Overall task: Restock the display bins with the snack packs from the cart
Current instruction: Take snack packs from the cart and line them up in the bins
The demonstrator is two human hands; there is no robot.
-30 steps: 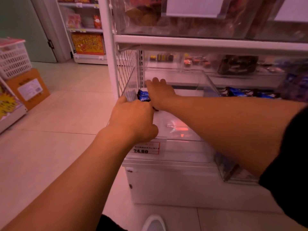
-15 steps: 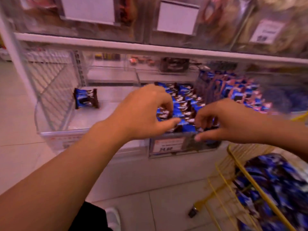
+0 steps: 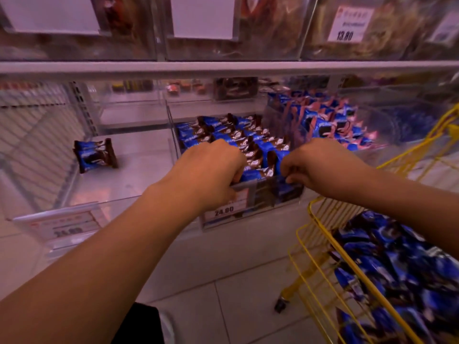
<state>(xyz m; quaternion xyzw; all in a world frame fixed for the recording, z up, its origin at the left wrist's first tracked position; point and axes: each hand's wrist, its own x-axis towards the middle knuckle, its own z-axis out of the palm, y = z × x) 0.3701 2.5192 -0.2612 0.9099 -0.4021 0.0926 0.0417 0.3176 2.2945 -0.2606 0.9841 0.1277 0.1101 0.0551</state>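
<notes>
Only the head cam here. Both hands are at the front edge of the middle bin (image 3: 250, 194), the clear one with the 24.00 tag (image 3: 224, 211) on it. Left hand (image 3: 211, 172) has its fingers curled down over the front lip, thumb underneath by the tag, so it's gripping the bin's front wall. Right hand (image 3: 315, 165) is doing the same at the right front corner, fingers bent and pinching the lip.

That bin is packed with blue and brown snack packs (image 3: 248, 140) in rows, too many and too overlapped to count properly.

The left bin (image 3: 82, 207) holds just 2 packs (image 3: 95, 155), pressed together and standing near its back left, well apart from the hands. It has its own tag, blurry.

A third bin (image 3: 278, 115) on the right is stuffed with blue and pink packs (image 3: 330, 122), count not readable.

The yellow cart (image 3: 320, 224) sits at the lower right, just beside the right forearm, with a heap of blue packs (image 3: 402, 269) in it, too blurred to count.

Up top there's a shelf (image 3: 223, 68) with 2 blank white cards (image 3: 202, 17) and a 13.80 tag (image 3: 346, 27).
</notes>
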